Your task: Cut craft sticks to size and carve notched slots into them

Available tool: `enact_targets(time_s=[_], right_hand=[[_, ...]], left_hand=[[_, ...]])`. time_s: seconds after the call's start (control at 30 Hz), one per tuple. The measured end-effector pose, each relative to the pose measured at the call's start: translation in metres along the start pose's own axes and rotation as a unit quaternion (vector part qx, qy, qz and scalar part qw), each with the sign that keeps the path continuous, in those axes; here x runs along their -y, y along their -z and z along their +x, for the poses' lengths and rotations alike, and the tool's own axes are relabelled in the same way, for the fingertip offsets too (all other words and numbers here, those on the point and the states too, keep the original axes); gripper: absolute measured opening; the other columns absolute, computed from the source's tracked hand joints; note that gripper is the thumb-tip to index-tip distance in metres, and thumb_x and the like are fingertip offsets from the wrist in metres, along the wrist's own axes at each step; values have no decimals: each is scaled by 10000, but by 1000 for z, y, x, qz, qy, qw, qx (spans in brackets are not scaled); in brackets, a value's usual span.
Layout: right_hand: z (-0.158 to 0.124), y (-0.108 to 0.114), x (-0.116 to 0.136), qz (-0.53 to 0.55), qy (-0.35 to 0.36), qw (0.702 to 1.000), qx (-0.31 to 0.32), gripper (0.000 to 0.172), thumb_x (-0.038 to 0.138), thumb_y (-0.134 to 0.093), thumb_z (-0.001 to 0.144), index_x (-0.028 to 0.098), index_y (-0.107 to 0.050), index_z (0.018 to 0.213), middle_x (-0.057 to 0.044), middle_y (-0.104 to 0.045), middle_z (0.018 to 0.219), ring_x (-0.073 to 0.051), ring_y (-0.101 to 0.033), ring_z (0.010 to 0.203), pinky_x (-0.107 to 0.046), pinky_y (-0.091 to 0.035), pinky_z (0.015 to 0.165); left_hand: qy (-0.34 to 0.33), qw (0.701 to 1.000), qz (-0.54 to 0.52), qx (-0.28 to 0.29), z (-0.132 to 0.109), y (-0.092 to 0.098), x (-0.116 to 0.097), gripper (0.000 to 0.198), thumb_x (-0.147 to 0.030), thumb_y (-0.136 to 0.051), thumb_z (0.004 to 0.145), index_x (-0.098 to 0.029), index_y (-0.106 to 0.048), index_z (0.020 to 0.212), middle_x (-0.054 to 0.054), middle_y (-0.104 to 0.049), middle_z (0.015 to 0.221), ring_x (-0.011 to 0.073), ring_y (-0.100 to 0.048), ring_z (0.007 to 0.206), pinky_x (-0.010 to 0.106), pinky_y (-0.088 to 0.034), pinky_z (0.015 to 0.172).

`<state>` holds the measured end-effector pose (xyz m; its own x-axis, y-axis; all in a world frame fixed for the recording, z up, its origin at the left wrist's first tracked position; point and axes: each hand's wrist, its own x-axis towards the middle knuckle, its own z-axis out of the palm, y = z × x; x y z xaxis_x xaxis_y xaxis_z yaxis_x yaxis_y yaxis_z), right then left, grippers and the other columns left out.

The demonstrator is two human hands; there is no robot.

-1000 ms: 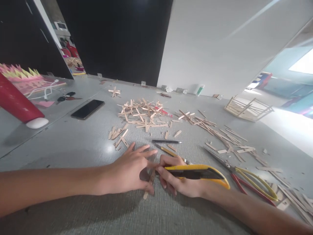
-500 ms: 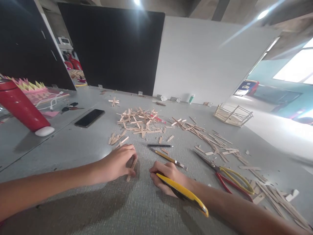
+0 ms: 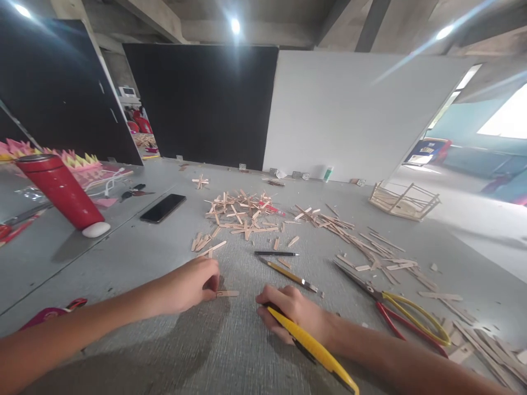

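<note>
Left hand (image 3: 190, 285) pinching wooden stick (image 3: 228, 294), right hand (image 3: 295, 310) gripping yellow cutter (image 3: 315, 344), capped red flask (image 3: 61, 192)

Red bottle (image 3: 61, 192), white object (image 3: 96, 229) at its base; black phone (image 3: 163, 208) nearby; black panel (image 3: 201, 104) beside grey panel (image 3: 349, 115)

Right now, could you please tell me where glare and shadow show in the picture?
Head view: streaks flare from the ceiling lights; head view, right edge: the window is blown out white; head view, foreground: a soft shadow darkens the table below the left hand.
</note>
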<state>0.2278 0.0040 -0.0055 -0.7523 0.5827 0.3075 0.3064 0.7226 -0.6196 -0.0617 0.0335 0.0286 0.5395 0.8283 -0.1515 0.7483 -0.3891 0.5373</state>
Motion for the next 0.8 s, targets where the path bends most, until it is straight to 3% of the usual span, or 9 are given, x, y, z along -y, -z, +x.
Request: enact_targets(time_s=[0.2,0.33,0.37,0.53,0.7,0.8], right_hand=[[0,1,0,-3,9,1000,8,122,250,-403,1041,232,-464,936,94,-440,578,-94,-359,447,-228,-310,478],[-2,-2,-2,-26,14,1000,-6,82,218,-437,1011,217,-500,959,80,-445,617,-103,-348,473,-249,-261,471],[-3,-3,-3,-33,16,999,-9,66,217,-454,1004,213,-510,970,71,-457,633,-107,-353,487,-256,-257,475],[-7,-6,-5,-66,24,997,-18,65,194,-467,1004,203,-530,1021,44,-529,662,-121,-398,510,-268,-307,497],[-9,-6,-6,-130,43,990,-25,78,192,-474,1001,216,-522,1058,32,-596,649,-129,-487,492,-250,-387,479],[-10,-4,-5,-131,36,991,-23,96,167,-509,981,221,-545,1052,17,-640,670,-122,-534,493,-227,-416,470]], left_hand=[[-4,997,-70,-34,-2,-1,-10,155,-264,-524,984,-221,-492,838,9,-609,830,204,-600,763,301,-421,666],[8,983,-162,-82,-8,3,-37,185,-370,-271,1117,-241,-404,1115,-5,-670,942,108,-586,554,266,-444,583],[10,979,-182,-89,-10,4,-44,206,-409,-280,1122,-247,-398,1168,-4,-681,974,91,-567,523,256,-437,559],[5,930,-355,-101,-23,3,-64,297,-480,-439,1092,-205,-529,1023,12,-688,952,36,-516,450,209,-344,428],[17,907,-409,-99,-32,-3,-63,324,-502,-467,1080,-206,-599,1093,25,-700,935,26,-531,427,186,-315,396],[31,898,-429,-90,-37,-1,-64,366,-543,-495,1048,-200,-619,1019,35,-707,888,38,-524,407,181,-316,380]])
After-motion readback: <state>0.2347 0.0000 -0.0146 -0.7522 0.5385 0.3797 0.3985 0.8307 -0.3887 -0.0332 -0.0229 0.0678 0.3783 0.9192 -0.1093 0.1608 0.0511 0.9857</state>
